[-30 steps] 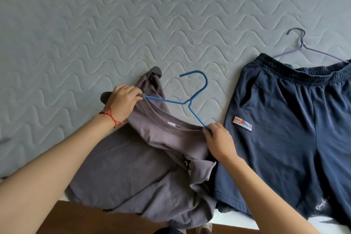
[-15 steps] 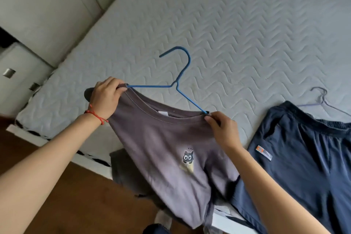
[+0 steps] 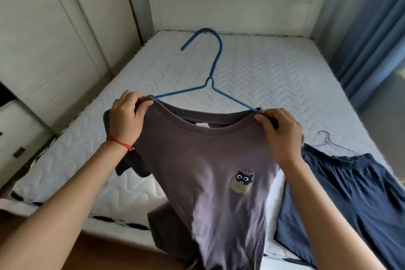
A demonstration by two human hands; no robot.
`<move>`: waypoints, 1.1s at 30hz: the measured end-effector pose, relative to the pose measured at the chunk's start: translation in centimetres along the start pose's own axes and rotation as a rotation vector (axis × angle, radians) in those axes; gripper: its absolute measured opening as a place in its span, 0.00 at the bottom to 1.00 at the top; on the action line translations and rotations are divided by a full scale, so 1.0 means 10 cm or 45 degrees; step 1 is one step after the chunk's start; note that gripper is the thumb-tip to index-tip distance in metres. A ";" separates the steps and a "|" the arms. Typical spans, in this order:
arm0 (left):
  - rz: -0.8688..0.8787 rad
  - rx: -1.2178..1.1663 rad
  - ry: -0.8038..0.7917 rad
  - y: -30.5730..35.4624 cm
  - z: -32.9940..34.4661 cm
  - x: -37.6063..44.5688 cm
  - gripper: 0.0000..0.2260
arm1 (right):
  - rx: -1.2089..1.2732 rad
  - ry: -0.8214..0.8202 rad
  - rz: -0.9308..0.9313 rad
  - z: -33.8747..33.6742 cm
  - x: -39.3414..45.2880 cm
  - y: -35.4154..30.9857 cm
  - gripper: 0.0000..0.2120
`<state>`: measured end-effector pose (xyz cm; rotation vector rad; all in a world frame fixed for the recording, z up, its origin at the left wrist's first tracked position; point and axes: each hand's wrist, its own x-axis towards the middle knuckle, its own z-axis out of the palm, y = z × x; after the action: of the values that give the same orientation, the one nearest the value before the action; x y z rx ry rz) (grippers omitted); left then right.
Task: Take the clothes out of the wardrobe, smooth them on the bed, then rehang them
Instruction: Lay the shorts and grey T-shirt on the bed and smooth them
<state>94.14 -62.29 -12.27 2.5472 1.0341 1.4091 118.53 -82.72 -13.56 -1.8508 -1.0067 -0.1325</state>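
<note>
T-shirt (image 3: 208,173) now lifted off the bed, on blue hanger (image 3: 213,76) | left hand (image 3: 126,116), right hand (image 3: 279,131) each clamped on a shoulder | ready to rehang | shorts (image 3: 350,193) remain on bed (image 3: 263,68)

bare arms, a red string bracelet (image 3: 120,143) on the left wrist.

Both arms extended forward, raised; left hand (image 3: 126,116) and right hand (image 3: 279,132) each closed in pinch grip, level.
</note>
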 end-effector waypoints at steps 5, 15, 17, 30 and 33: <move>0.131 -0.162 0.151 0.28 -0.58 0.22 0.12 | -0.081 0.237 -0.133 -0.47 -0.12 -0.62 0.08; 0.262 -0.262 0.374 0.99 -1.55 0.58 0.12 | -0.157 0.542 -0.346 -1.54 -0.23 -1.54 0.09; 0.270 -0.266 0.407 1.16 -1.76 0.59 0.13 | -0.162 0.572 -0.398 -1.74 -0.28 -1.69 0.10; 0.371 -0.301 0.698 2.02 -2.90 0.36 0.15 | -0.178 0.841 -0.677 -2.84 -0.78 -2.38 0.12; 0.370 -0.295 0.697 2.09 -2.93 0.34 0.15 | -0.190 0.838 -0.671 -2.92 -0.82 -2.36 0.13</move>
<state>83.84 -84.21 14.60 2.2572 0.4951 2.2348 106.51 -106.74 13.95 -1.4587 -0.9890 -1.0805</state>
